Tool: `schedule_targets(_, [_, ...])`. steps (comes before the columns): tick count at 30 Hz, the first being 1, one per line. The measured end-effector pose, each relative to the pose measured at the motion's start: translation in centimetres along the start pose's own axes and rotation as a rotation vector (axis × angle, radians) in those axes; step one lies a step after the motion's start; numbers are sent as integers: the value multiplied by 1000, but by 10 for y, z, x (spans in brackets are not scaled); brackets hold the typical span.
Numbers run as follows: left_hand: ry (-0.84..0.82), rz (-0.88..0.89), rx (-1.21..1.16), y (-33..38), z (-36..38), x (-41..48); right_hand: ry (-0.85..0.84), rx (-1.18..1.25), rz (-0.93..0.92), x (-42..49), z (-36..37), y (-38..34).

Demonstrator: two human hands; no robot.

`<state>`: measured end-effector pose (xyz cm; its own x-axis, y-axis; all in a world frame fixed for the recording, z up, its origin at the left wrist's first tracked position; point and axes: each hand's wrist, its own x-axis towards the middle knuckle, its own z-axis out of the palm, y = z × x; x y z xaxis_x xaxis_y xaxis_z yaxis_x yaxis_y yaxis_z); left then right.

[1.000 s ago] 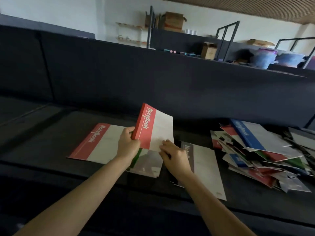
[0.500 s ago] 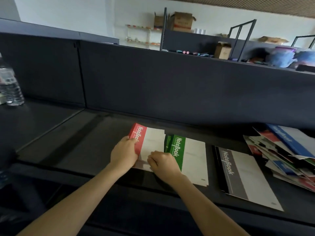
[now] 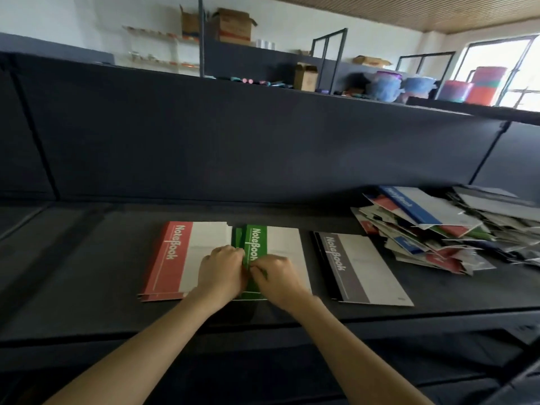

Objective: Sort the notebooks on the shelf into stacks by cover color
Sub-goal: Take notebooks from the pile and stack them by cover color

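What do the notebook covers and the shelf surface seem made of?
Red notebook cover: probably thin card, matte, with crisp printed lettering; the unsorted pile shows covers bending. Shelf: dark, matte, flat panel, maybe painted metal or laminate; the look leaves it open.

Left hand (image 3: 222, 273), right hand (image 3: 277, 276) meet at green stack (image 3: 257, 238).

"NoteBook" runs in white letters along the coloured band of the red notebook (image 3: 172, 258), and the same white word stands on the band of the green notebook (image 3: 256, 242) just at its three o'clock. Further toward three o'clock, the grey notebook (image 3: 336, 258) bears "NoteBook" in white on its grey band. At two o'clock, the blue notebook (image 3: 407, 204) atop the pile carries similar white lettering, too blurred to read, and the red print on the cardboard box (image 3: 233, 26) at twelve o'clock cannot be made out.
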<state>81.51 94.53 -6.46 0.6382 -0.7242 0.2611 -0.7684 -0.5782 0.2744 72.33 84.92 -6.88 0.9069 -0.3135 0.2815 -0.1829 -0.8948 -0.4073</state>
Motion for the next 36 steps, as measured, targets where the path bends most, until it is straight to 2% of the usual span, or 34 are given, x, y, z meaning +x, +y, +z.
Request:
schedule_targets(9, [-47, 139, -14, 103, 39, 38, 82, -72, 215, -35, -72, 92])
schedule_targets(13, [-34, 155, -84, 150, 56, 54, 207, -123, 264, -39, -116, 139])
schedule_targets(16, [-36, 184, -128, 175, 70, 65, 353, -187, 398, -36, -153, 176])
schedule_targets(20, [-32, 211, -161, 203, 85, 78, 389, -230, 573, -33, -192, 224])
schedule_targets(23, [-15, 241, -154, 222, 90, 86, 301, -217, 631, -29, -208, 246])
schedule_targets(27, [19, 196, -172, 242, 97, 92, 30, -374, 687, -21, -211, 258])
schedule_targets(36, [109, 126, -215, 261, 105, 94, -57, -569, 556, -16, -213, 269])
